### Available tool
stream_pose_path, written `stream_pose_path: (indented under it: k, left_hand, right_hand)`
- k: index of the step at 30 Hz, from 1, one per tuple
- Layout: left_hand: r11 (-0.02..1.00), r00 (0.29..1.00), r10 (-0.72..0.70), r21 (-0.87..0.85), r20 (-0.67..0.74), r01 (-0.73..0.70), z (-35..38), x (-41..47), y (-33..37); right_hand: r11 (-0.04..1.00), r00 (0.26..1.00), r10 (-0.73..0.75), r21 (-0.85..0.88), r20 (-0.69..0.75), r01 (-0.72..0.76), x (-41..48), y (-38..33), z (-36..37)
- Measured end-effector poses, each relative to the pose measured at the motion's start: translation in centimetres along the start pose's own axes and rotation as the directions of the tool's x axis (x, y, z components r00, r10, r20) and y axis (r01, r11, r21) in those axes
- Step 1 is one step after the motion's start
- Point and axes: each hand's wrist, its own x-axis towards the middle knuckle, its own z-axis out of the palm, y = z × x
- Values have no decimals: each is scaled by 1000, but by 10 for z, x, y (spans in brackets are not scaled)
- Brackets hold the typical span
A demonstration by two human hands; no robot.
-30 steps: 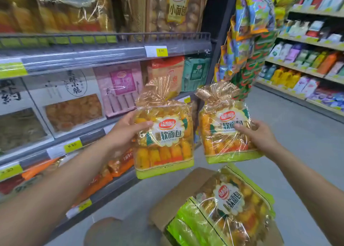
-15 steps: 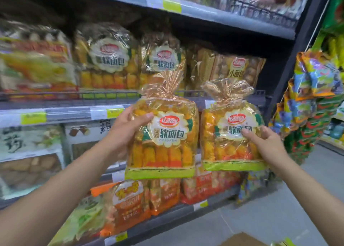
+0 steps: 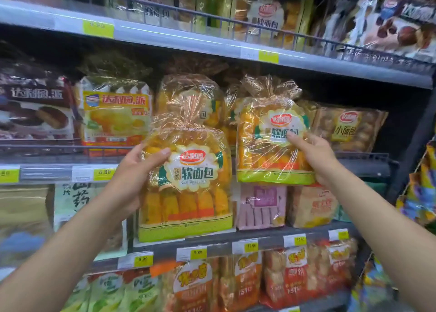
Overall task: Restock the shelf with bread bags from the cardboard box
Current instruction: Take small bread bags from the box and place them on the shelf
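The left hand [image 3: 132, 172] grips the left bag [image 3: 188, 184] and the right hand [image 3: 317, 157] the right bag [image 3: 269, 144], both just before the shelf [image 3: 47, 173] holding stocked bags [image 3: 191, 92]; neither seems placed yet.

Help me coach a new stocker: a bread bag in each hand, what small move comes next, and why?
Probably ease the right hand forward to set its bread bag on the middle shelf: that bag is level with it, before matching bags, while the left hand holds the second bag lower.
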Motion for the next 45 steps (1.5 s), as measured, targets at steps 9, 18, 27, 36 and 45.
stream_pose_path:
  k: [9,18,27,36,45]
  left_hand:
    - [999,1000,15,-33,23,-15,-22,-5,6]
    - [999,999,33,-13,-14,-33,-39,-5,9]
    - [999,999,41,-30,-21,-42,-48,-3,6]
    - [997,999,50,-57,-23,-51,-43,-3,2]
    - [997,996,26,-74,-81,-32,-33,24,2]
  right_hand:
    - [1000,1000,4,28,-17,-4,64,-31,41]
    - [997,990,8,77,-144,3,96,-21,71]
    - [997,990,-79,1,-115,79,104,11,76]
    - [954,996,-92,-287,14,92,102,18,43]
    - [869,902,-370,-426,-222,251,38,4,34]
